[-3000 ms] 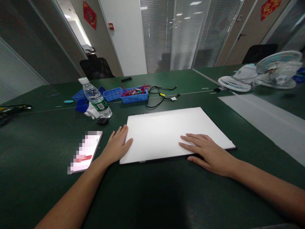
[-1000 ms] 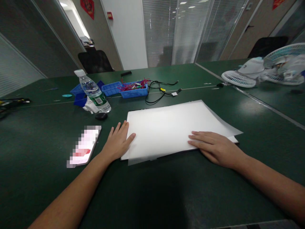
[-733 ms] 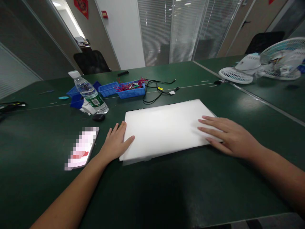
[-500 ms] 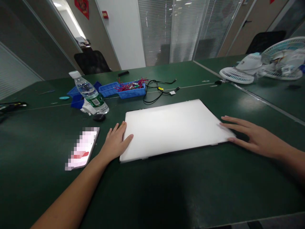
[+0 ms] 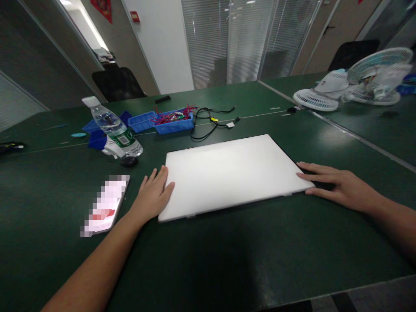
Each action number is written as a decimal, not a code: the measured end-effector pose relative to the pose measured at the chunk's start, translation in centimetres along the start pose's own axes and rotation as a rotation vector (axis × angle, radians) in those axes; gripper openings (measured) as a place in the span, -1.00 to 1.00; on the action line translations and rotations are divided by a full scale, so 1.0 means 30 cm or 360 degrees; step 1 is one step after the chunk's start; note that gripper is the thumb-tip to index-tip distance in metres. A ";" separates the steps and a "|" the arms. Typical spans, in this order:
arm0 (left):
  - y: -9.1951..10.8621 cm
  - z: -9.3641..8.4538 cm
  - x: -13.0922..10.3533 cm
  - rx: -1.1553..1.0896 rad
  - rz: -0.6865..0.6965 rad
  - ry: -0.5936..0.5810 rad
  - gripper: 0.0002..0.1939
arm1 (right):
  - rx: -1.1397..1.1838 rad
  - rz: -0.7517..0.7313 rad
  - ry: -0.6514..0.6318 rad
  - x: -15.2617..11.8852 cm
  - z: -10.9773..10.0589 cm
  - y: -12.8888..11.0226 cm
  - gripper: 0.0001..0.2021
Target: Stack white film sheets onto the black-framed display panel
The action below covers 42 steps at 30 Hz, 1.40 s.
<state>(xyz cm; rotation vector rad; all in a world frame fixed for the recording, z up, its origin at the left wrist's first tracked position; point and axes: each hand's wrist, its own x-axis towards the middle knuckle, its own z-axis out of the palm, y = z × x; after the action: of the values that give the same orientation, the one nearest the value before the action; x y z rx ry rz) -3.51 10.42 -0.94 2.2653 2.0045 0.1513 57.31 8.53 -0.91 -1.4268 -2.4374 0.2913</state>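
Observation:
A thin white rectangular panel [image 5: 234,175] with a dark rim lies flat on the green table. My left hand [image 5: 152,195] rests against its left edge, fingers stretched along the side and the thumb over the top surface. At the opposite end, my right hand [image 5: 341,186] has its fingers spread, with the fingertips touching the right edge and corner. Neither hand is closed around the panel. To the left of my left hand lies a phone [image 5: 107,206] with its screen blurred out.
A water bottle [image 5: 113,128] leans at the left beside a black computer mouse [image 5: 129,161]. Behind the panel sit a blue box [image 5: 173,126] of red wires and a black cable [image 5: 212,123]. Fan parts [image 5: 316,100] lie at the far right.
The view has shifted slightly, so everything sits a little further left. My right hand's fingers have come closer against the panel's right edge; my left hand keeps its place.

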 end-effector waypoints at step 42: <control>0.108 -0.119 -0.048 0.0022 0.0056 0.0166 -0.16 | 0.1512 0.1019 0.0631 0.148 -0.054 -0.220 0.00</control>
<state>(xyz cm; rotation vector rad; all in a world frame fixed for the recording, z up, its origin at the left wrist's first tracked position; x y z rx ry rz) -1.05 8.67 3.08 2.3482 2.0217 0.2652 50.45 9.24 3.42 -1.5059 -1.1614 1.0155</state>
